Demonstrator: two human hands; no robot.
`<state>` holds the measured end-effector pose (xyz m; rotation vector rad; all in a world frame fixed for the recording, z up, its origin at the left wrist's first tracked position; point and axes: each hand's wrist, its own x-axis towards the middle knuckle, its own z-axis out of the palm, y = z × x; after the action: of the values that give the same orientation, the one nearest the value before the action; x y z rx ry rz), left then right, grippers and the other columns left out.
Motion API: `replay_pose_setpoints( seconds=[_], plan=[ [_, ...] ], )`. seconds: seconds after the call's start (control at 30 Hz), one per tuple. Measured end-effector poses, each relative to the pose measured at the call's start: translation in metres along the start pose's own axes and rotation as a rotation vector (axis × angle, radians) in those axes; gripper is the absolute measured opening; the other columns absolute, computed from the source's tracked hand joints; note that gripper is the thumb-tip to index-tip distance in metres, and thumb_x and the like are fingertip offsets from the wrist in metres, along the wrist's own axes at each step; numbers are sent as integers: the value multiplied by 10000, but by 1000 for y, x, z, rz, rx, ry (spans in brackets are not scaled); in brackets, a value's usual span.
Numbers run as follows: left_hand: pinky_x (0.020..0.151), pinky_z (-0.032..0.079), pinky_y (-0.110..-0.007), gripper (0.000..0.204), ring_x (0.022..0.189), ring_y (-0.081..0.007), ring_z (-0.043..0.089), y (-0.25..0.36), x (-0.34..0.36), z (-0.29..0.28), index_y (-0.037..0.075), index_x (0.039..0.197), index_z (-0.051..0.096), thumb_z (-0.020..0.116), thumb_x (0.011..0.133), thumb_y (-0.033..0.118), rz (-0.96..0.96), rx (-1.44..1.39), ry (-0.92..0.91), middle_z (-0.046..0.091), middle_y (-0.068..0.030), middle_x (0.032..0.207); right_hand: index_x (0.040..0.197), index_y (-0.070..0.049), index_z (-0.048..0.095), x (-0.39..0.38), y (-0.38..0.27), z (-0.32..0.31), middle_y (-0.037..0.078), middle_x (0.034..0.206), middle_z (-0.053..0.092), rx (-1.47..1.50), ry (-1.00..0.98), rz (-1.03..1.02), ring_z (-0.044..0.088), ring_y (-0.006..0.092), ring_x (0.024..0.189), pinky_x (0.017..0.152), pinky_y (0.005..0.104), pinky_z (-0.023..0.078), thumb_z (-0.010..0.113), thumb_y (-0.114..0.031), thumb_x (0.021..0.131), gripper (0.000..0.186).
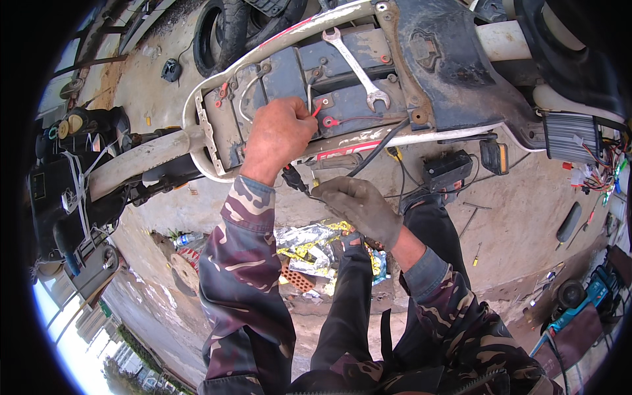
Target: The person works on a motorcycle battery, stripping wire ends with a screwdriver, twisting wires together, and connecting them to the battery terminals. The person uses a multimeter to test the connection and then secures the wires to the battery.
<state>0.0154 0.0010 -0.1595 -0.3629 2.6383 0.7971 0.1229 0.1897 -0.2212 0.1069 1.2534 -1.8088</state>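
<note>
My bare left hand (282, 131) is over the batteries (342, 56) in the scooter's open floor bay. Its fingertips pinch a thin red wire end (317, 110) beside a battery terminal. Just below and to the right, my gloved right hand (362, 207) is closed, its fingertips at the cable of a black plug (294, 178). The palm side of that glove is hidden from me. Across the batteries lies a silver open-ended spanner (355, 69). A red ring terminal (330, 122) on a wire sits to the right of my left fingertips.
The white scooter frame (197, 141) surrounds the battery bay. A finned controller (571, 135) with loose coloured wires is at the right. On the ground are a black box (447, 171), a screwdriver (477, 255) and foil wrappers (309, 240) by my feet. Tyres (220, 36) stand behind.
</note>
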Motion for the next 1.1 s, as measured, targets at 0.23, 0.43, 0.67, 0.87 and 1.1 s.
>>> replay_pose_setpoints(
  seconds=[0.23,0.43,0.67,0.87,1.1],
  plan=[
    [719,542,-397,222,721,-311,710,0,3,0,-20,869,735,720,825,197,43,44,-7,715,-197,769,1214,12,716,-1,2,1,-2,931,683,29,-1,-14,538,43,784,698,230,481,597,-172,1050,275],
    [789,564,-461,185,834,-423,717,0,3,0,15,829,747,729,800,196,28,29,-5,717,-238,820,1206,18,715,-1,2,2,2,932,684,44,-16,0,549,52,785,703,233,484,604,-170,1046,270],
    [760,553,-436,216,788,-376,719,-5,5,2,-8,853,730,718,817,205,81,7,4,717,-219,810,1175,30,713,-9,9,-11,74,1017,718,-163,58,-68,635,130,918,830,283,518,624,-159,1023,258],
    [734,539,-401,206,746,-322,711,-7,4,4,-25,864,716,715,832,178,41,-2,-5,701,-200,779,1171,-8,740,-37,63,-91,131,1015,753,-660,181,-190,693,220,993,918,327,524,621,-278,1013,335],
    [763,540,-394,243,765,-308,710,-14,8,6,-27,898,723,704,849,210,80,11,-2,708,-197,804,838,-270,626,-72,131,-204,-107,585,288,146,842,602,250,65,448,449,283,196,647,-598,974,356]
  ],
)
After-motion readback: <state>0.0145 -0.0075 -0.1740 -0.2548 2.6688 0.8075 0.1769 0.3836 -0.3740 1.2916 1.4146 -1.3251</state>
